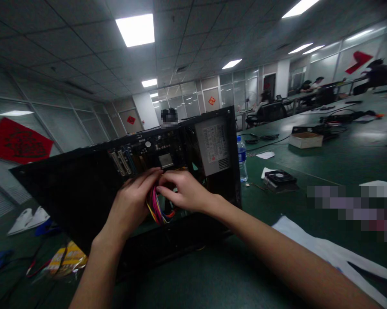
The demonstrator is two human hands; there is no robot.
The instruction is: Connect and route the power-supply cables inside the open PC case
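An open black computer case (61, 184) stands on the green table in front of me. Inside it are a motherboard (154, 148) with expansion slots and, at the upper right, a silver power supply (215, 143) with a printed label. A bundle of coloured wires (159, 206) hangs in the middle of the case. My right hand (183, 189) is closed at the top of this bundle, thumb and fingers pinching the wires. My left hand (133, 197) reaches in beside it, fingers bent toward the motherboard's lower edge; its fingertips are hidden, so what they hold cannot be made out.
To the right stand a water bottle (241, 159), a black cooling fan (279, 178), a small open box (305, 139) and white paper or cloth (322, 253). At left lie a yellow packet (67, 257) and loose cables. Several people sit at the far desks.
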